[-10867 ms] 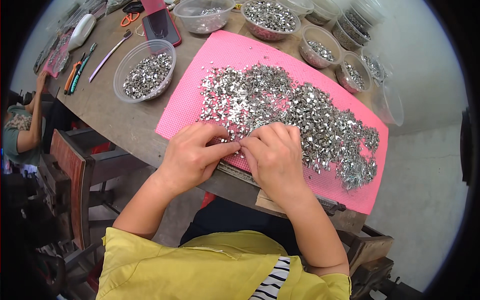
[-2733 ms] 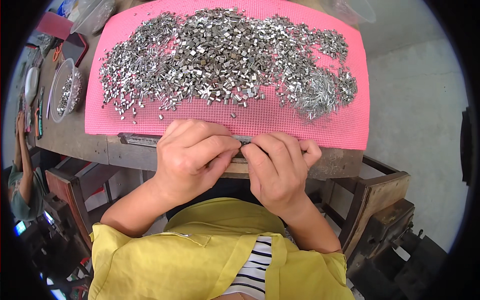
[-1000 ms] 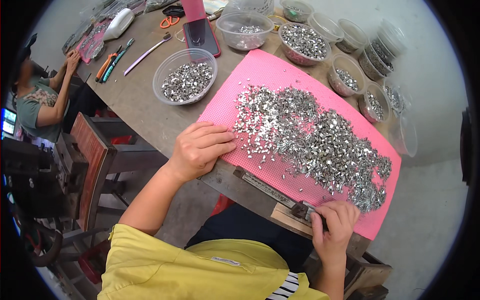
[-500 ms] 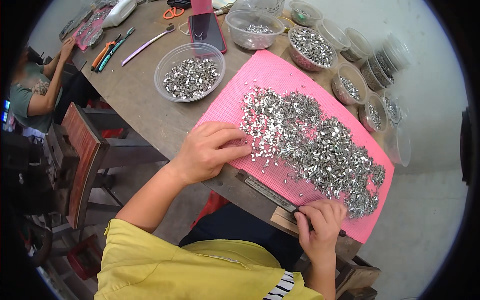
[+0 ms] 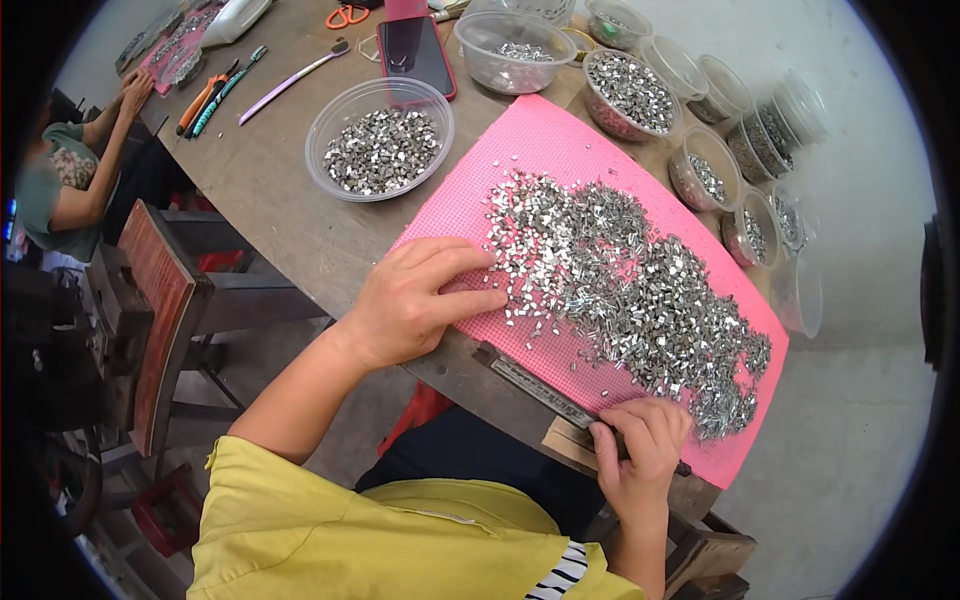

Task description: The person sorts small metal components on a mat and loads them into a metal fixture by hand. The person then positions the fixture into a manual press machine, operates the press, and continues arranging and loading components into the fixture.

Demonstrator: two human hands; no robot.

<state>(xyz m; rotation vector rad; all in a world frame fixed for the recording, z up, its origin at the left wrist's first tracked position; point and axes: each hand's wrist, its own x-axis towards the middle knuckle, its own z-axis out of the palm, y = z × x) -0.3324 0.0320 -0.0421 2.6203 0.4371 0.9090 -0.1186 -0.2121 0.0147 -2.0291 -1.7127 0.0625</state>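
A broad heap of small shiny metal pieces [image 5: 640, 290] lies spread over a pink textured mat [image 5: 460, 190]. My left hand [image 5: 415, 300] rests palm down at the mat's near left edge. Its fingertips are apart and touch the left fringe of the pieces; I see nothing held in them. Along the mat's near edge runs a narrow dark slotted bar [image 5: 535, 385], with small pieces in a row along its channel. My right hand [image 5: 645, 445] is curled over the bar's right part, thumb on the near side. A light wooden block [image 5: 568, 440] sits under the bar beside this hand.
A clear tub of metal pieces [image 5: 380, 150] stands left of the mat. Several more tubs [image 5: 630, 95] line the far and right sides. Behind lie a phone [image 5: 415, 60], a toothbrush [image 5: 295, 82], pliers [image 5: 205, 105] and orange scissors [image 5: 347, 16]. A co-worker [image 5: 80, 180] sits far left.
Both hands stay nearly where they were, the left fingers still at the edge of the pieces. The view has shifted very slightly. The co-worker's hands have moved a little.
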